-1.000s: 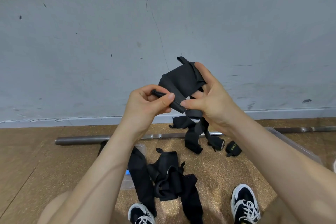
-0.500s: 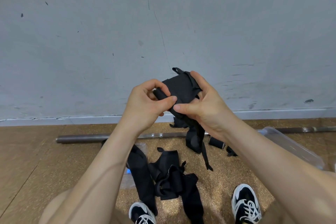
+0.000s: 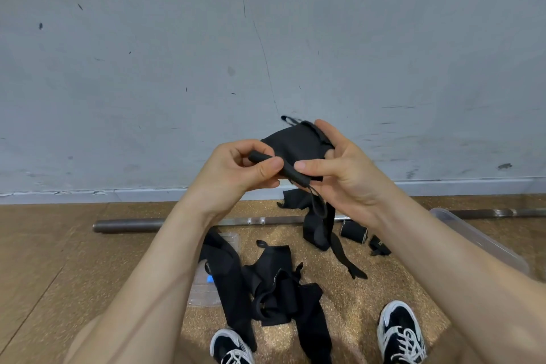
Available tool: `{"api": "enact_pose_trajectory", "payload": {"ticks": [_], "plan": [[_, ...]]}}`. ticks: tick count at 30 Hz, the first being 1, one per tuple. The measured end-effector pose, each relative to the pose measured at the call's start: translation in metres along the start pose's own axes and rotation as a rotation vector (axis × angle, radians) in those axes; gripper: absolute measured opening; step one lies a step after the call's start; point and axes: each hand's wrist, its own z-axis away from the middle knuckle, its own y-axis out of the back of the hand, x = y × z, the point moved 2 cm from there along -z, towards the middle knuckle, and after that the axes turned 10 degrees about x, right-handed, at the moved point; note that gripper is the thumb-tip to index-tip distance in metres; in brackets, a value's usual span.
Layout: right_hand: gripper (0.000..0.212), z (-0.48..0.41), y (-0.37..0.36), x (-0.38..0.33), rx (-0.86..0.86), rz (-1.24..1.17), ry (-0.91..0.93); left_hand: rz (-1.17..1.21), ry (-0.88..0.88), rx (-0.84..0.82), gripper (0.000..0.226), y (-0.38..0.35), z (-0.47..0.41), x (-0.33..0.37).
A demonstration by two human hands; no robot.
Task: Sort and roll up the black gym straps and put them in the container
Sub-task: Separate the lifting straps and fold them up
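Observation:
I hold a black gym strap point(image 3: 295, 145) up in front of the grey wall. My left hand point(image 3: 236, 174) pinches its rolled end between thumb and fingers. My right hand point(image 3: 339, 168) grips the flat part, thumb on the roll. The strap's loose tail point(image 3: 320, 227) hangs down toward the floor. A heap of unrolled black straps point(image 3: 271, 289) lies on the floor between my feet. Two small rolled straps point(image 3: 353, 230) lie near the bar. The clear plastic container point(image 3: 478, 242) sits at the right, partly hidden by my right forearm.
A steel barbell bar point(image 3: 133, 224) lies along the wall base. A clear lid point(image 3: 204, 289) rests on the cork floor under the left straps. My black-and-white shoes point(image 3: 401, 334) are at the bottom edge.
The rolled end has grown a little thicker and the hanging tail has shortened. Both hands stay at the same height, fingers shifted round the roll.

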Motion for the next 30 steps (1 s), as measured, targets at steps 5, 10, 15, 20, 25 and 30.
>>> {"api": "enact_pose_trajectory", "payload": {"ticks": [5,10,15,20,25,30], "plan": [[0.104,0.004,-0.003,-0.004,0.058,0.037,0.119,-0.017,0.013,0.132,0.018,-0.003,-0.001,0.002],[0.112,0.001,-0.004,0.001,0.103,0.135,0.195,-0.137,-0.040,0.146,0.026,-0.007,-0.002,0.004],[0.114,0.002,-0.007,0.007,0.083,0.206,0.207,-0.189,-0.100,0.075,0.025,-0.011,0.001,0.008],[0.103,0.001,-0.004,0.008,0.088,0.265,0.176,-0.157,-0.048,0.033,0.012,-0.011,0.002,0.005],[0.098,-0.001,0.000,0.000,0.029,0.162,0.062,0.041,0.083,-0.198,0.024,-0.002,0.002,0.004],[0.099,-0.001,-0.001,0.003,-0.004,0.010,-0.046,0.102,0.061,-0.243,0.029,0.001,0.001,0.003]]}}
